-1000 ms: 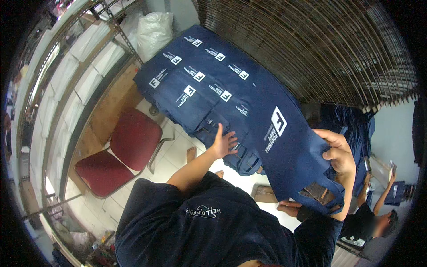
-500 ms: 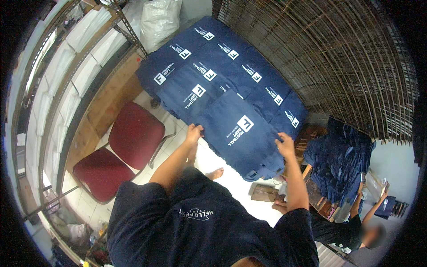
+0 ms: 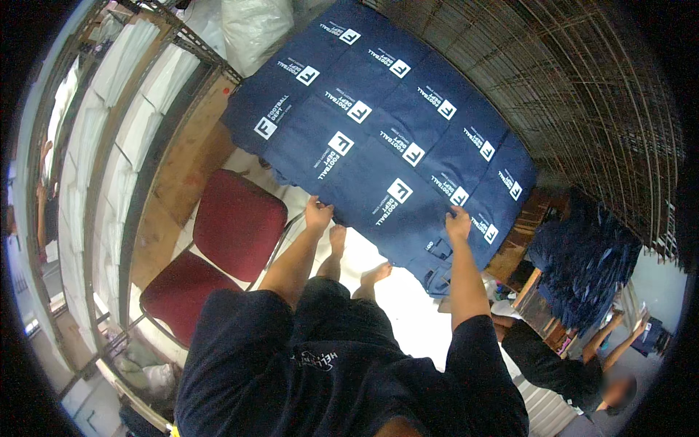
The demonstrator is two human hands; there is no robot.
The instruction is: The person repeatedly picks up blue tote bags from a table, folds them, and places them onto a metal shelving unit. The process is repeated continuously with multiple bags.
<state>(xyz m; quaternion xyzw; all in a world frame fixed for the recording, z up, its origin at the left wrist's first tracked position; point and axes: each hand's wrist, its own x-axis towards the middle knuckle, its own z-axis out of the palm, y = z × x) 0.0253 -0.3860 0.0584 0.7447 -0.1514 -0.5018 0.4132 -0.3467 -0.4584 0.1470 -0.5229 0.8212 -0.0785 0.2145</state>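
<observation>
A navy cloth piece with a white print lies at the near edge of a layer of similar printed navy pieces. My left hand has its fingers closed on the left edge of this piece. Its right side is pinched by my right hand, beside the neighbouring prints. The cloth between my hands looks nearly flat. Dark strap-like loops hang at its near right corner; their exact form is hard to make out.
Two dark red chairs stand at left, before a shelf rack with white stacks. A wire rack rises at far right. Past my right arm are a navy cloth heap and another person with raised arms. A plastic-wrapped bundle stands behind.
The held piece has come down flatter onto the layer, and neighbouring prints at right that it covered now show. My view has shifted, and my right hand sits slightly higher in it.
</observation>
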